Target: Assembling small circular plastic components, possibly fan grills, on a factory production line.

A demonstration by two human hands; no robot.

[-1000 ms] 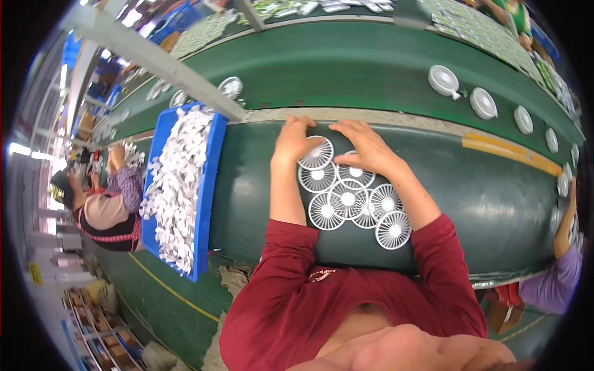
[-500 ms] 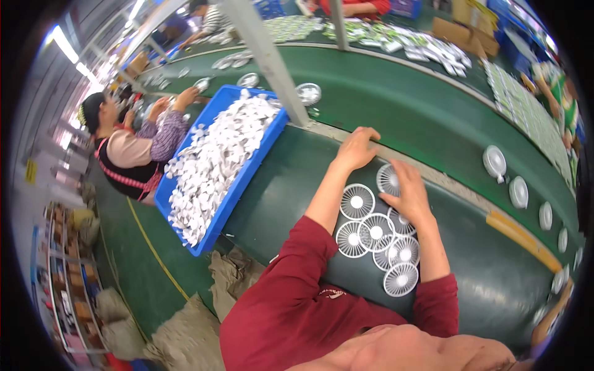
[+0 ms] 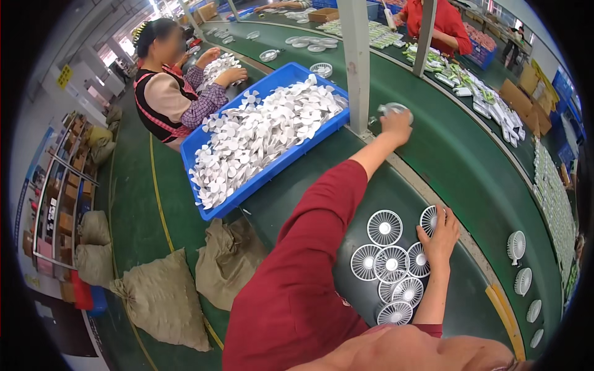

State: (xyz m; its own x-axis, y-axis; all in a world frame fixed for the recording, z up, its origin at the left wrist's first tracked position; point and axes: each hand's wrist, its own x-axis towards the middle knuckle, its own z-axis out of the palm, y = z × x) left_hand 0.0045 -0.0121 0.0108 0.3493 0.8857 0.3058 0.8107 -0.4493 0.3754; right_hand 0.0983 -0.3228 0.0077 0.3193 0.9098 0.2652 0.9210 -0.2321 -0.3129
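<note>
My left hand [image 3: 397, 125] reaches over the rail onto the far conveyor belt, its fingers closed round a round white fan housing [image 3: 395, 109], slightly blurred. On the near green worktop, my right hand [image 3: 442, 240] curls its thumb and fingers about the edge of a white fan grille [image 3: 428, 218], partly covering it. Beside that hand lies a cluster of several round grilles with radial ribs; one grille [image 3: 384, 227] sits at the top of it, and another [image 3: 391, 264] overlaps its neighbours.
A blue bin [image 3: 272, 162] heaped with white fan blades [image 3: 260, 136] stands left, beyond it a co-worker [image 3: 167, 86]. A metal post [image 3: 356, 68] rises by the rail. White fan housings [image 3: 516, 247] line the belt at right. Sacks [image 3: 162, 300] lie on the floor.
My left hand has gone from the rail out onto the belt and taken hold of a fan housing. My right hand stays at the same grille. The view has turned.
</note>
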